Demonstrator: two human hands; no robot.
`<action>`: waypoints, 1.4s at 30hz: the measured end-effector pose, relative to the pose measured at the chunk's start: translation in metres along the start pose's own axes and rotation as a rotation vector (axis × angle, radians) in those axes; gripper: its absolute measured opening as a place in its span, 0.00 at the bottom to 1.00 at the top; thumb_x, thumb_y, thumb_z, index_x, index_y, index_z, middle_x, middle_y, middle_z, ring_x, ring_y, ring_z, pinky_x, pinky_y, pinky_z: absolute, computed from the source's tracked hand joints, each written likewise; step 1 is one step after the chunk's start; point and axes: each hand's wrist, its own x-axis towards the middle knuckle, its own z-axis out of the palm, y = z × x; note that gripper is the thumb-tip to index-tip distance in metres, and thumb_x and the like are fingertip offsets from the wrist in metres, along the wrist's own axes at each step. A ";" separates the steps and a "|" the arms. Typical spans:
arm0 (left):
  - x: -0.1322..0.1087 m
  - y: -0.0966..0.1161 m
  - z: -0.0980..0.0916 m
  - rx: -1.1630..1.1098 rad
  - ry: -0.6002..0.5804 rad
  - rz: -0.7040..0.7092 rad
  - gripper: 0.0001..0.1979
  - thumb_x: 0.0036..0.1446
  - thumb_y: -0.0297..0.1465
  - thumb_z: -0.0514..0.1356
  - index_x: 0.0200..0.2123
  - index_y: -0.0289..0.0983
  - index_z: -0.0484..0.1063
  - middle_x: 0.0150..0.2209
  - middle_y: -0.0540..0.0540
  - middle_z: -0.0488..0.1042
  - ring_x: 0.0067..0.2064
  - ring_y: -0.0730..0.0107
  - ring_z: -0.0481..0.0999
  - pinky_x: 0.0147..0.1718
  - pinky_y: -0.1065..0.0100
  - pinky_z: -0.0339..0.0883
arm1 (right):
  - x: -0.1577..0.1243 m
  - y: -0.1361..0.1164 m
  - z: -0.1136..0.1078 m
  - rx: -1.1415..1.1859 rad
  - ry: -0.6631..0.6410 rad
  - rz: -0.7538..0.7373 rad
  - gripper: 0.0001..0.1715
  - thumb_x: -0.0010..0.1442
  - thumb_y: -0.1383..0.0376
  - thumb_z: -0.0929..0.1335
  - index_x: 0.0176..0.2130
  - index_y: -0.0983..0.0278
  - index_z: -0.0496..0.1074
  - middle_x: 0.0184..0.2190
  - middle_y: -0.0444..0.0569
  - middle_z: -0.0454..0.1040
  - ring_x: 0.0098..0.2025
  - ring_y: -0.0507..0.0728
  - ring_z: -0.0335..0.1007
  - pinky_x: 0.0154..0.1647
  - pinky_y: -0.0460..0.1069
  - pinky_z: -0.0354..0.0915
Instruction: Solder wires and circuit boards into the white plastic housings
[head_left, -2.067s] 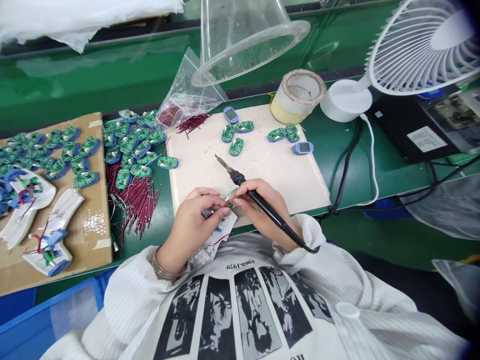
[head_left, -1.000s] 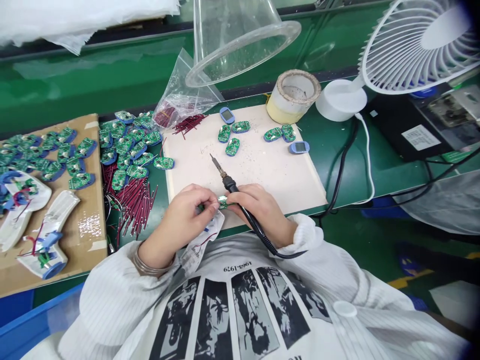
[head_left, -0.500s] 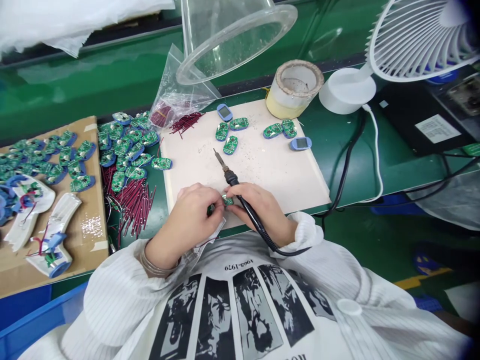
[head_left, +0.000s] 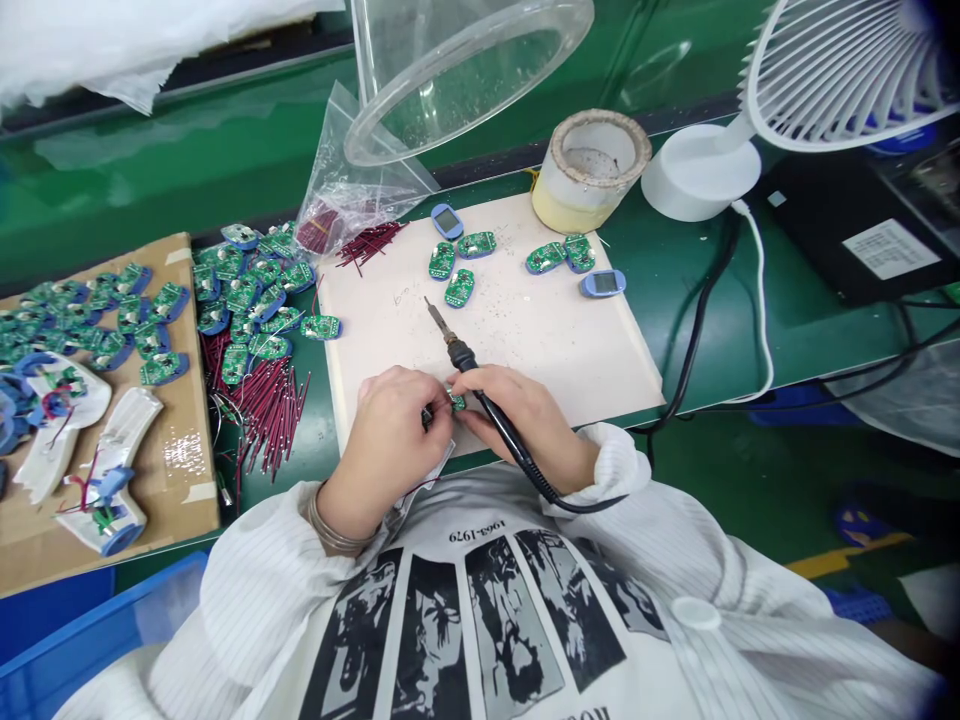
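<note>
Small green circuit board (head_left: 457, 400) is showing only as a sliver at a worker's fingertips, over the near part of a pale sheet (head_left: 540, 350), the rest being covered by the hands. Around it, a green table (head_left: 795, 340) is running out of frame at the right, while a brown cardboard sheet (head_left: 176, 500), cut off at the left edge, is carrying rows of blue-backed boards (head_left: 161, 368) and white housings (head_left: 127, 425). A white fan (head_left: 847, 80) is losing its top to the frame, as is a clear hood (head_left: 390, 40). The left hand (head_left: 397, 430) is curling tightly beside the board, its fingers closing around a dark piece (head_left: 427, 417) too hidden to identify; below it, a pale part (head_left: 447, 455) is mostly disappearing behind the hand. The right hand (head_left: 529, 420) is pinching the board between thumb and fingers while cradling a black soldering iron (head_left: 510, 435), whose tip is pointing away from the board; whether it is touching the sheet is impossible to tell. A tape roll (head_left: 589, 190) is standing at the back, and dark red wires (head_left: 271, 415) are fanning out near the cardboard, individual strands blurring together.
</note>
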 end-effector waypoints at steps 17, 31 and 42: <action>-0.001 0.000 -0.002 -0.028 -0.013 -0.027 0.05 0.58 0.28 0.57 0.31 0.39 0.71 0.35 0.48 0.78 0.41 0.59 0.74 0.44 0.57 0.63 | -0.004 -0.003 -0.002 -0.007 0.086 0.030 0.13 0.62 0.72 0.67 0.46 0.59 0.65 0.43 0.48 0.72 0.46 0.58 0.70 0.47 0.52 0.69; -0.002 -0.004 -0.002 -0.093 -0.024 0.009 0.05 0.59 0.27 0.56 0.32 0.38 0.72 0.36 0.48 0.78 0.42 0.61 0.74 0.45 0.58 0.65 | -0.007 -0.001 0.003 -0.112 0.099 -0.033 0.11 0.66 0.72 0.62 0.46 0.59 0.67 0.40 0.49 0.70 0.43 0.58 0.68 0.45 0.53 0.66; -0.004 0.004 -0.004 0.007 -0.018 -0.047 0.05 0.55 0.27 0.57 0.28 0.40 0.71 0.34 0.51 0.78 0.42 0.61 0.72 0.47 0.56 0.62 | -0.001 0.001 -0.002 -0.045 0.010 0.030 0.13 0.64 0.70 0.67 0.48 0.60 0.64 0.44 0.51 0.70 0.48 0.61 0.68 0.49 0.55 0.67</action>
